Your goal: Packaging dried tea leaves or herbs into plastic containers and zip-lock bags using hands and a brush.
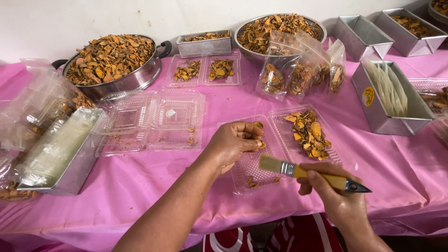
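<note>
My left hand [233, 142] pinches an orange dried slice [258, 125] over the near half of an open clear clamshell box [275, 140]. The far half of that box holds a pile of dried orange slices [309, 133]; the near half has only a few crumbs. My right hand [333, 196] grips a small paintbrush [303, 171] with a yellow handle, its bristles pointing left over the box's near edge.
On the pink tablecloth [186, 186] sit a big pan of slices [112, 60], a metal bowl of slices [277, 30], empty open clamshells [149, 119], filled plastic bags [298, 70], several metal tins [387, 98] and a tin of folded plastic [58, 149].
</note>
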